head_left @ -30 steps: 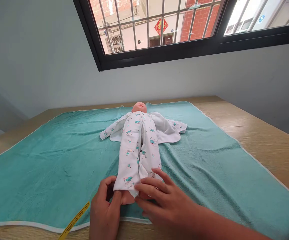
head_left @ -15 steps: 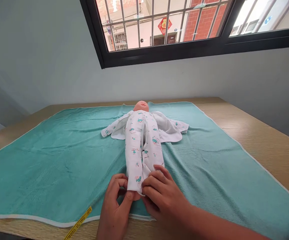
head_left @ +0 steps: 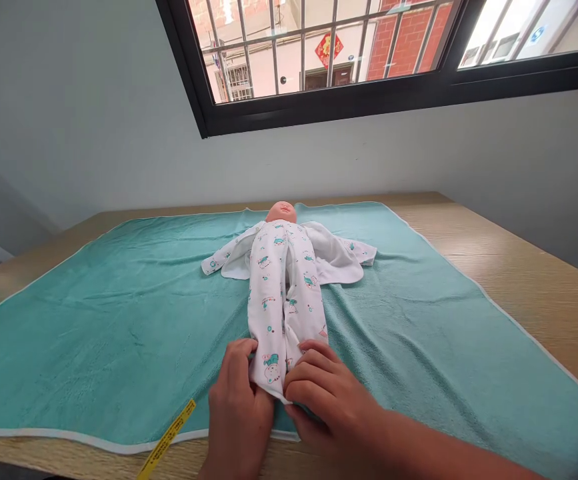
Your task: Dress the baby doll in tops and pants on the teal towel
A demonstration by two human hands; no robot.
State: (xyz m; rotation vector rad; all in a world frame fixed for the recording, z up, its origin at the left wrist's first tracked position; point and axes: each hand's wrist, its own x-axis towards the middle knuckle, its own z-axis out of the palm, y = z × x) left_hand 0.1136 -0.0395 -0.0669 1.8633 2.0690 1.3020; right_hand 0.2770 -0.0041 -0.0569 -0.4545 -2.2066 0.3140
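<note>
The right hand point(head_left: 333, 393) pinches the hem of a pair of white baby trousers point(head_left: 267, 300) at its inner corner, thumb below and curled fingers above. The left hand point(head_left: 241, 400) is at the same cuff from the outer side: its fingertips bend against the edge of the leg, and its thumb side runs under the hem. How firmly that hand is closed, and on what, cannot be told, because the cloth covers the thumb.

From this grip the trousers stretch straight away, printed with small green and pink figures, over a baby doll point(head_left: 281, 212) lying on its back, its head at the far end. The other trouser leg lies just beside the gripped one, its lower end hidden behind the right hand. Farther beyond the hands, a white baby jacket point(head_left: 341, 260) spreads out on both sides of the doll, sleeves pointing outward.

Beneath all this is a green towel point(head_left: 119, 320) with a white border, its near edge just below the grip, on a wooden table point(head_left: 529, 287). Left of the left wrist, a yellow strip point(head_left: 167, 437) with dark markings slants across the towel's border. Well beyond the grip, a barred window point(head_left: 319, 113) in a dark frame is set in the wall.
</note>
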